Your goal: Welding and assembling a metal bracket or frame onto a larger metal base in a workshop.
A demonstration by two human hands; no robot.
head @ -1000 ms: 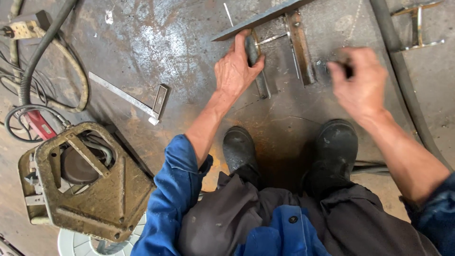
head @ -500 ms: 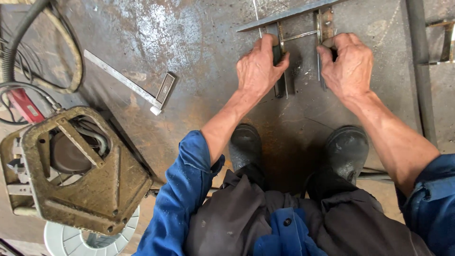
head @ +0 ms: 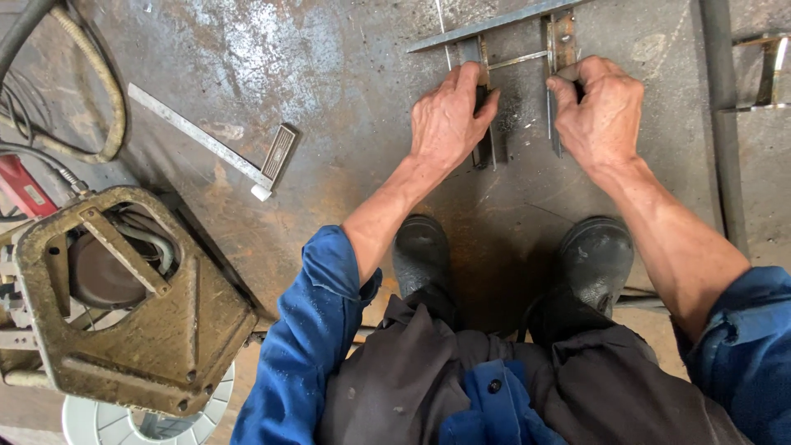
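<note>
A small frame of steel strips lies on the rusty steel floor plate (head: 346,49): a long flat bar (head: 494,23) across the top, two short upright strips below it, and a thin rod (head: 515,59) between them. My left hand (head: 449,115) grips the left strip (head: 486,156). The right strip (head: 554,99) is held by my right hand (head: 597,107). Both hands press down on the strips in front of my two black boots (head: 422,251).
A metal try square (head: 206,140) lies to the left. A rusty machine housing (head: 124,297) sits at the lower left over a white wire spool (head: 107,420). Hoses and cables (head: 99,99) curl at the far left. Another steel bar (head: 721,107) and bracket (head: 770,74) lie right.
My right hand moved left from beside the frame onto the right strip, and my left hand settled on the left strip. The view shifted slightly, otherwise nothing moved.
</note>
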